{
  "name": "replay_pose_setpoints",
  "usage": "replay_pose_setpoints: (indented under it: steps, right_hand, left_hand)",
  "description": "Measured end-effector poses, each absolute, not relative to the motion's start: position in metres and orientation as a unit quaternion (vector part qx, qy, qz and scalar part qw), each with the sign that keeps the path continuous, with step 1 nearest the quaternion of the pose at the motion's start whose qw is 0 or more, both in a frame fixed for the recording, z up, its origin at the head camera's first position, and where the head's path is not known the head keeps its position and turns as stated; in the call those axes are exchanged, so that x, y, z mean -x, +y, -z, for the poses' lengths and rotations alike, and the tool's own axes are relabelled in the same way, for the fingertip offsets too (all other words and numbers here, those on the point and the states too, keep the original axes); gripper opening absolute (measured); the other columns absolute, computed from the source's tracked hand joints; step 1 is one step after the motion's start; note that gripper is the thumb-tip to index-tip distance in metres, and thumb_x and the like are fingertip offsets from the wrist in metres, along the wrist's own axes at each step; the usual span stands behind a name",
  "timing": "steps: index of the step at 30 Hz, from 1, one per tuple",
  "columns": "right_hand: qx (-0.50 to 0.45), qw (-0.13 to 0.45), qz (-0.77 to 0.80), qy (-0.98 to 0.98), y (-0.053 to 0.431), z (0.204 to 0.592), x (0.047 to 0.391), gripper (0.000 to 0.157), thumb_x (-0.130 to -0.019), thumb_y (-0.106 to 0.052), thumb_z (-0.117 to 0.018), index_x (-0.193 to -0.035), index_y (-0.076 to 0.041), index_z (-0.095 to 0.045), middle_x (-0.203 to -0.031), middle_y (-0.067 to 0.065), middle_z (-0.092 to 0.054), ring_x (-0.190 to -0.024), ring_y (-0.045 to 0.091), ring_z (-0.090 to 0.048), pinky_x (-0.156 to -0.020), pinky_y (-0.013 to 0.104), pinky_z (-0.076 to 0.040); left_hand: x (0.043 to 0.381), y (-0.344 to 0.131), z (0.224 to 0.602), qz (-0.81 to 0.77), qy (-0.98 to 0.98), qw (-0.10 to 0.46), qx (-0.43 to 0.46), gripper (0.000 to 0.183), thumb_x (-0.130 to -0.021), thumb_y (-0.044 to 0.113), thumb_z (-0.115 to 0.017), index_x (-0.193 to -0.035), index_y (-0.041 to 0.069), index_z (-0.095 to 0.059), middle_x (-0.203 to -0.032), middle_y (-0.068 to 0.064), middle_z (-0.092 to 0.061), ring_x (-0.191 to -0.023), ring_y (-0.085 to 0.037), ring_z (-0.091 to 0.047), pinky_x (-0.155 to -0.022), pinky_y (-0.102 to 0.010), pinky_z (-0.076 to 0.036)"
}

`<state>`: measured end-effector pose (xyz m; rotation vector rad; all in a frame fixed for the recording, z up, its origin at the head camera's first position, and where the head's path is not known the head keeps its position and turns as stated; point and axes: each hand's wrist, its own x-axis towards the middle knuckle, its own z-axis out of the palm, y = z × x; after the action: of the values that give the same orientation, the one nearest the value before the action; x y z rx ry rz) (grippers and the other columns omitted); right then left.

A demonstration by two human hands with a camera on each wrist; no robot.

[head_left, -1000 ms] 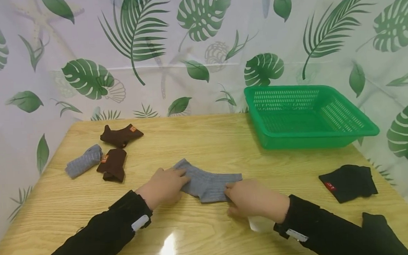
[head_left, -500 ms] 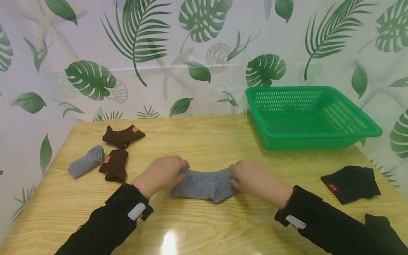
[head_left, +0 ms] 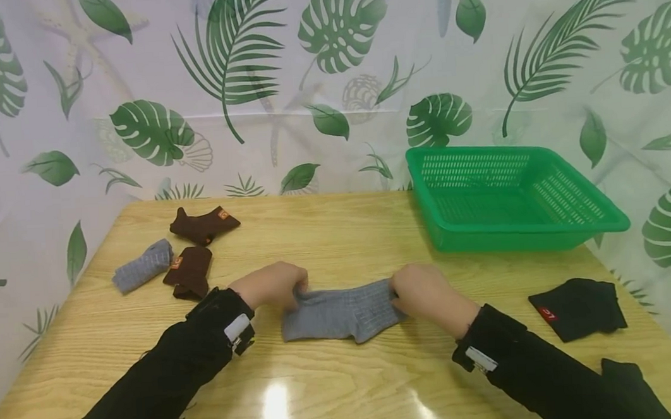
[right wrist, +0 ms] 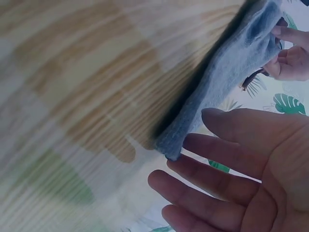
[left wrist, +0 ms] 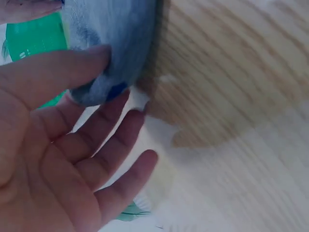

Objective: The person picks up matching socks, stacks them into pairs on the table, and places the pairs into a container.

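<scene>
A grey sock point(head_left: 341, 313) lies stretched sideways between the two hands at the middle of the wooden table. At its left end, my left hand point(head_left: 273, 285) pinches the upper corner; in the left wrist view the thumb point(left wrist: 91, 60) presses on the fabric, fingers behind it. The right hand point(head_left: 425, 293) holds the other end, and the right wrist view has that end of the sock point(right wrist: 193, 113) between thumb and fingers. Its lower edge hangs close to the tabletop; whether it touches is hard to tell.
Two brown socks point(head_left: 204, 226) and a folded grey sock point(head_left: 143, 266) lie at the left. A green plastic basket point(head_left: 519, 241) stands at the back right. Nearer on the right is a black sock point(head_left: 581, 309), with another dark sock point(head_left: 626, 374) partly behind the right sleeve.
The grey sock was lying flat, then turned over so its heel points down nearer the right hand. Both hands shifted their hold to its upper edge, and the right hand moved slightly right.
</scene>
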<state>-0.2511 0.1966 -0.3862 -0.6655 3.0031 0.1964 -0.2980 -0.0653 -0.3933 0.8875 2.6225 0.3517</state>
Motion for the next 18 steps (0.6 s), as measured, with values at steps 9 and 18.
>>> replay_pose_setpoints:
  steps: [9, 18]
  right_hand:
    - [0.219, 0.025, -0.054, 0.974, 0.198, 0.387, 0.249, 0.018, -0.078, -0.022, -0.071, -0.065, -0.013, -0.062, -0.066, 0.004, -0.063, -0.059, 0.019, -0.055, -0.051, 0.04, -0.05]
    - [0.222, 0.035, -0.068, 0.972, 0.195, 0.39, 0.246, 0.022, -0.08, -0.028, -0.071, -0.067, -0.011, -0.062, -0.067, 0.005, -0.064, -0.059, 0.019, -0.057, -0.051, 0.04, -0.051]
  left_hand:
    - [0.292, -0.071, 0.365, -0.101, 0.914, 0.225, -0.323, 0.028, -0.087, 0.023, -0.065, -0.067, 0.012, -0.05, -0.065, 0.002, -0.042, -0.058, -0.012, -0.038, -0.054, -0.025, -0.031]
    - [0.297, -0.085, 0.373, -0.115, 0.924, 0.195, -0.308, 0.026, -0.089, 0.028, -0.063, -0.07, 0.011, -0.057, -0.066, 0.001, -0.049, -0.059, -0.013, -0.042, -0.056, -0.027, -0.035]
